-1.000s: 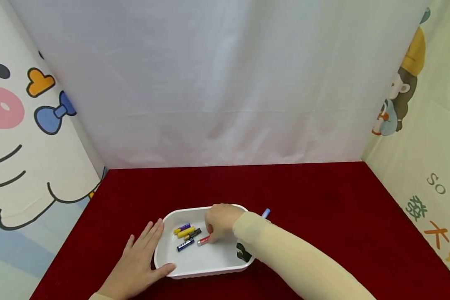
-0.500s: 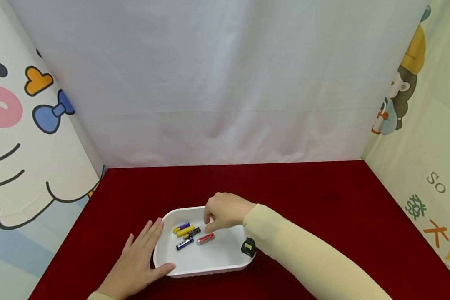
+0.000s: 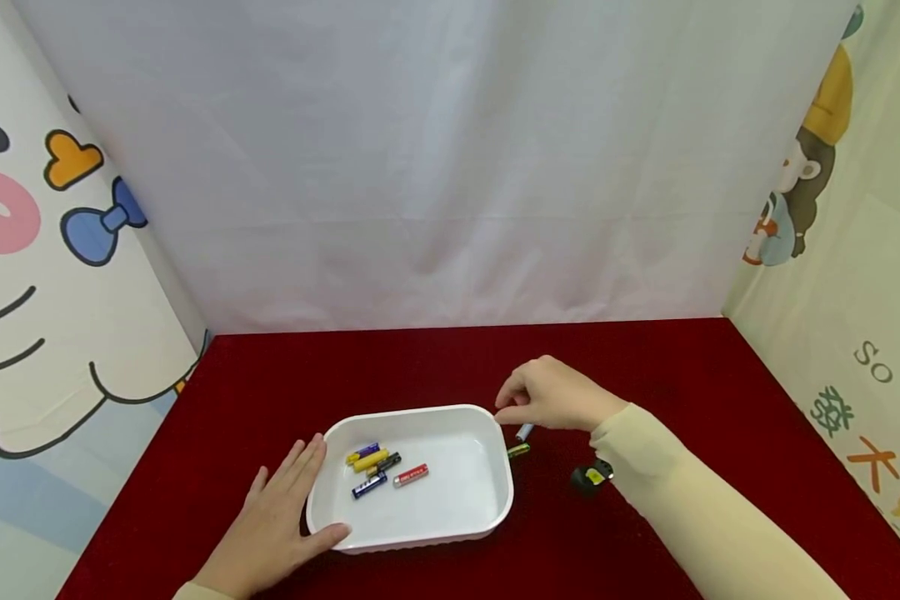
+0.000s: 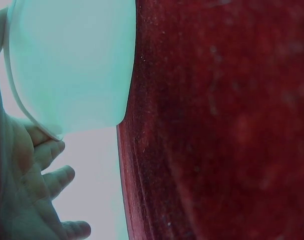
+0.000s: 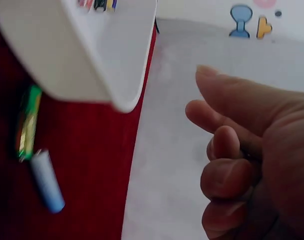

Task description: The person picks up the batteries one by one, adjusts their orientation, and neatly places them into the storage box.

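Note:
A white plastic tray sits on the red cloth, with several batteries in its left half. Among them are a red battery, a dark blue battery and a yellow battery. My left hand rests on the tray's left end, fingers straight along the side and thumb over the front rim. Just beyond the tray's right rim hovers my right hand, loosely curled and holding nothing. Below it, a green battery and a pale blue battery lie on the cloth outside the tray.
A red cloth covers the table. Behind it hangs a pale curtain, and printed cloths stand at both sides. A black wrist camera hangs beneath the right sleeve.
My right hand has let go of the red battery inside the tray, then lifted and moved right, past the rim. The green battery now shows outside. My left hand stays put.

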Action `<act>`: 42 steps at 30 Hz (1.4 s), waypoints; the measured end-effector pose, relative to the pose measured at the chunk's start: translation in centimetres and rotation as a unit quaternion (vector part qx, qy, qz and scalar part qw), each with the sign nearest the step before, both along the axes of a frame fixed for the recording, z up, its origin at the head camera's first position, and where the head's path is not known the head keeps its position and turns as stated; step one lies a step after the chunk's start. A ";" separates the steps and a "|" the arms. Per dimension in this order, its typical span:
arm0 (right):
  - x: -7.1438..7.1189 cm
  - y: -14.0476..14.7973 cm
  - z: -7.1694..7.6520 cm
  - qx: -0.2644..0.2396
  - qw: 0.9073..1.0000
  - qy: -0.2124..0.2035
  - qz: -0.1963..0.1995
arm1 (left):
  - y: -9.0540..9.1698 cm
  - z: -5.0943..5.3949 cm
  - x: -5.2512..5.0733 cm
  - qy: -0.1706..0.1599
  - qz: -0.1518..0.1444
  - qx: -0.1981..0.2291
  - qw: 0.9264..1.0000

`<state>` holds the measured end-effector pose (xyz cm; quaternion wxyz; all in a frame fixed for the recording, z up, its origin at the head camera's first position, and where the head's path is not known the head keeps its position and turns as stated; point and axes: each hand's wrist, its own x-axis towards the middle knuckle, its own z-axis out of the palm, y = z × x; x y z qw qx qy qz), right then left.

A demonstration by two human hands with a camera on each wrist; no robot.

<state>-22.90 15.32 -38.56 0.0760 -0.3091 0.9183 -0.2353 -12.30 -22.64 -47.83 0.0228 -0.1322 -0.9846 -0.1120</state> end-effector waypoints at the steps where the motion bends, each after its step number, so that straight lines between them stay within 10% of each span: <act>1: 0.0 0.9 -0.3 -0.006 1.000 0.000 -0.010 | 0.0 0.1 0.0 -0.001 0.000 -0.001 1.000; 15: 0.8 7.6 -5.3 -0.069 0.989 -0.021 -0.126 | 0.1 0.4 0.1 -0.014 0.005 0.000 1.000; 42: -2.5 7.1 -9.1 -0.078 0.988 -0.061 -0.121 | 0.0 0.3 0.0 -0.009 0.004 -0.003 1.000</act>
